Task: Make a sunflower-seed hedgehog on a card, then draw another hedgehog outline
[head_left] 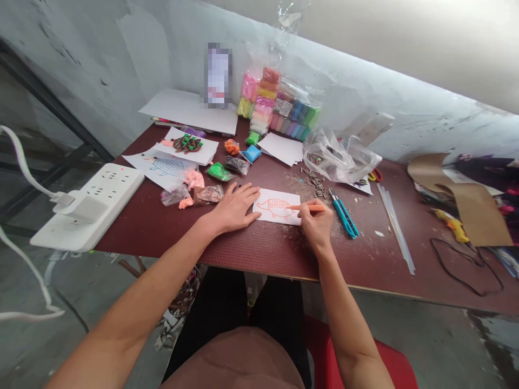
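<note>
A small white sheet of paper (263,216) lies flat near the table's front edge, with an orange hedgehog-like drawing (279,208) on it. My right hand (317,222) grips an orange marker (310,208), its tip on the drawn body. Spread flat, my left hand (238,207) rests at the paper's left edge with the fingers apart. Just left of that hand are a bag of brown clay (208,194) and a lump of pink clay (193,178). Beyond the paper, loose sunflower seeds (315,182) are scattered, and a teal utility knife (344,216) lies to the right.
A white power strip (97,200) overhangs the left edge. Packs of coloured clay (294,116) lean on the wall. At the back left, a seed-covered clay figure (187,143) sits on paper. Glue sticks (395,229) and a yellow glue gun (452,224) lie right.
</note>
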A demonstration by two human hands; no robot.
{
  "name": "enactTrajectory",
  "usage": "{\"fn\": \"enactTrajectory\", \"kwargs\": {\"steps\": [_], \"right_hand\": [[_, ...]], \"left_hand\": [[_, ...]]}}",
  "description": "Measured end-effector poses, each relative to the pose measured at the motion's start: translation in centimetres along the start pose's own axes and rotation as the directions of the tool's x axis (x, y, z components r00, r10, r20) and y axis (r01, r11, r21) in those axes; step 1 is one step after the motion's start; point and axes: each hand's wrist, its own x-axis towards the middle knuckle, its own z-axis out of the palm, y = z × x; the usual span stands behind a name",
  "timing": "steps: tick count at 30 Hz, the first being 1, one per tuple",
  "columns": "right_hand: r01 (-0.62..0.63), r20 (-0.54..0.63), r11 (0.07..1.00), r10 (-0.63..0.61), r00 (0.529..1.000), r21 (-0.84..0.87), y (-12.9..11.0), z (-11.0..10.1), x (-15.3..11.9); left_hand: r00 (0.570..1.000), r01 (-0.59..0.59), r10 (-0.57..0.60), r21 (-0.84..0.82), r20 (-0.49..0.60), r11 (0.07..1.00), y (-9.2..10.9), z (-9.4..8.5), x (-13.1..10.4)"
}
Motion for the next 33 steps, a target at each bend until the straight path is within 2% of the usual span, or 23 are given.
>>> {"fn": "enactTrajectory", "kwargs": {"steps": [4,14,26,33], "right_hand": [[0.002,-0.100,0.997,-0.009,0.995,-0.076,0.68,-0.35,0.25],[0.013,-0.042,0.997,-0.017,0.999,-0.074,0.31,-0.06,0.01],[0.005,-0.060,0.995,-0.011,0.998,-0.095,0.14,-0.13,0.03],[-0.024,-0.017,1.000,0.024,1.000,-0.016,0.10,-0.07,-0.10]], "left_hand": [[1.000,0.002,-0.002,0.002,0.009,1.000,0.06,-0.05,0.01],[1.000,0.002,-0.002,-0.012,0.005,1.000,-0.06,0.10,0.01],[1.000,-0.001,0.001,-0.008,-0.002,1.000,-0.05,0.06,-0.01],[1.000,-0.015,0.014,-0.008,-0.016,1.000,-0.20,0.21,0.01]]}}
